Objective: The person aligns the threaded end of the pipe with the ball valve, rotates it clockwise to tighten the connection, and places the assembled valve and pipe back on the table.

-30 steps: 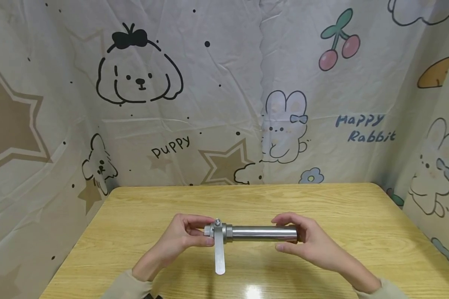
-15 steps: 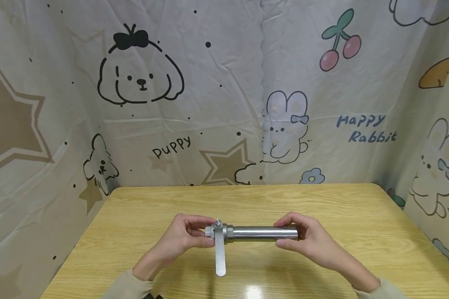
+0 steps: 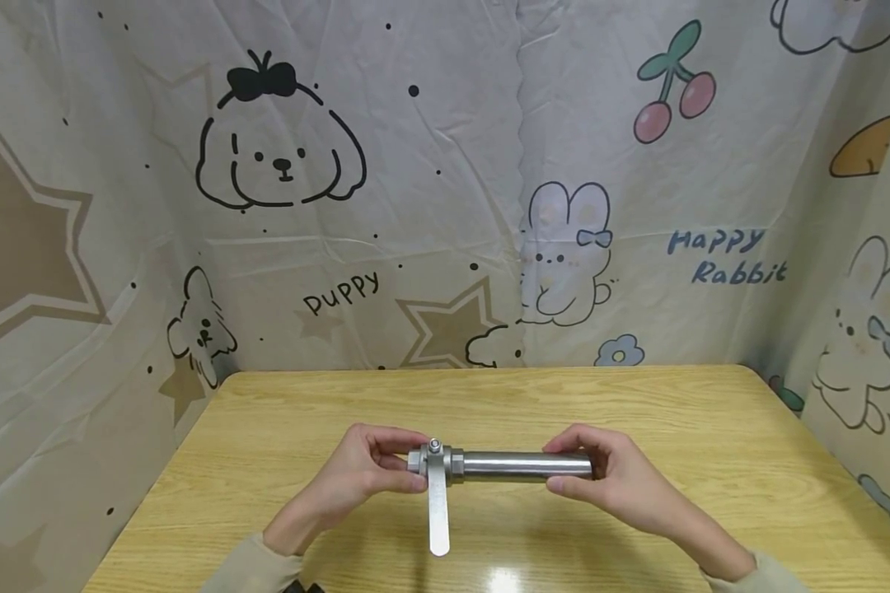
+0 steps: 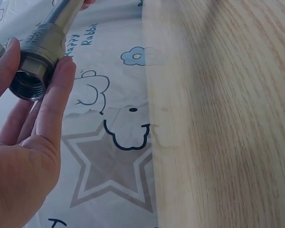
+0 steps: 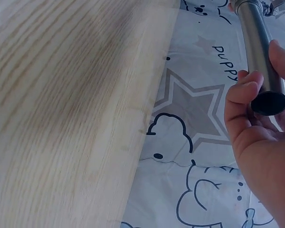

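Note:
A silver ball valve [image 3: 456, 464] is joined in line with a straight metal pipe [image 3: 504, 466], and the two lie level across the front of the head view. From the valve's stem, a flat lever handle [image 3: 438, 515] points toward the person. My left hand [image 3: 352, 473] grips the valve's left end between thumb and fingers. In the left wrist view, the threaded opening of the valve [image 4: 31, 85] faces the camera. At the other end, my right hand [image 3: 615, 469] holds the pipe with thumb below and fingers above. The pipe's dark open end [image 5: 270, 103] shows in the right wrist view.
Under the hands is a wooden table [image 3: 326, 395] with rounded back corners. A pale cloth [image 3: 445, 165] printed with cartoon animals hangs behind it and along both sides. A small dark object [image 3: 302, 587] peeks in at the bottom edge, by the left sleeve.
The right hand's fingers and thumb have come in from slightly around the pipe onto its end. The lever's tip sits a little lower in the head view. The left hand keeps its grip.

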{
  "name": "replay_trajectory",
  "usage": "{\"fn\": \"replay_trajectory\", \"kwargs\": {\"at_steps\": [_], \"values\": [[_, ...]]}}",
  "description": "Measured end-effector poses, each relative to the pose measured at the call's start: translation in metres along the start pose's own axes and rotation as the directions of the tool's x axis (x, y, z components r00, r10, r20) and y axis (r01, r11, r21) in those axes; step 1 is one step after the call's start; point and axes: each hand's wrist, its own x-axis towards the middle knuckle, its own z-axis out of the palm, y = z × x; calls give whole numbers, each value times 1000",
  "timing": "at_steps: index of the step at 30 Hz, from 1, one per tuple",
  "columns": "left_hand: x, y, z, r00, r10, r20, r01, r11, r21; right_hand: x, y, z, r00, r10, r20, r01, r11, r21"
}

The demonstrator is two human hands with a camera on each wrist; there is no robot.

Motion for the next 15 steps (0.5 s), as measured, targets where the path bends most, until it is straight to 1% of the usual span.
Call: {"fn": "replay_trajectory", "kwargs": {"at_steps": [9,15], "values": [[2,-1,0,999,-33,-25,34,999,11,1,3,-1,998,50,34,-50,999,9],[5,-7,-1,997,-72,-18,72,997,17,1,7,-3,994,101,47,-101,995,4]]}}
